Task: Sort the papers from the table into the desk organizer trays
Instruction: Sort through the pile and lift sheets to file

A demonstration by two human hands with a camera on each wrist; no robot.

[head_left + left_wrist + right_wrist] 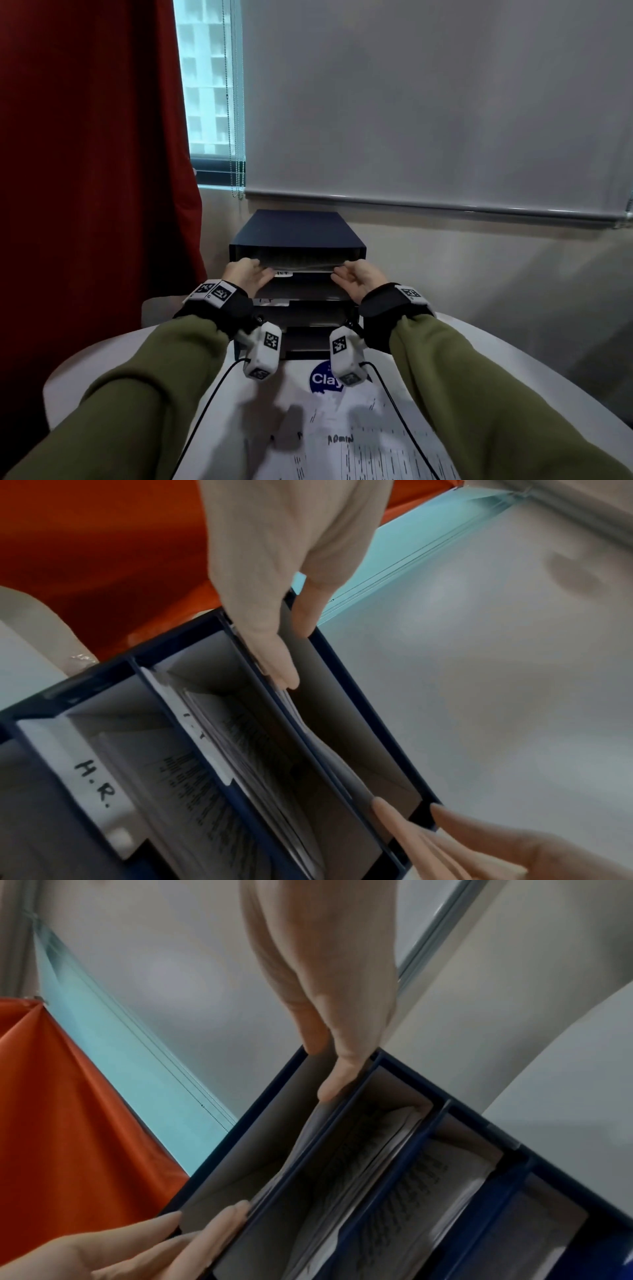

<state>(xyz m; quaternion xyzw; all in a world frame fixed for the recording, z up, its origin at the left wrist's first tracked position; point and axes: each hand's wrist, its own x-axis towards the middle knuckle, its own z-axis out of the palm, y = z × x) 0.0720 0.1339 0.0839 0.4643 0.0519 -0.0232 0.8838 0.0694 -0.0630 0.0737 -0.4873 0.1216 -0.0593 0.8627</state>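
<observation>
Both hands feed a sheet into the top tray of a desk organizer.

Nearest, printed papers [346,435] lie on the white worktop [513,359], in front of the dark blue organizer [297,236]. At its top tray [297,261], the left hand [245,274] and right hand [359,275] each press straightened fingers on one end of a sheet [310,725] lying in the slot; neither grip closes around it. Behind hang a red curtain [92,154] and a grey blind [435,99].
</observation>
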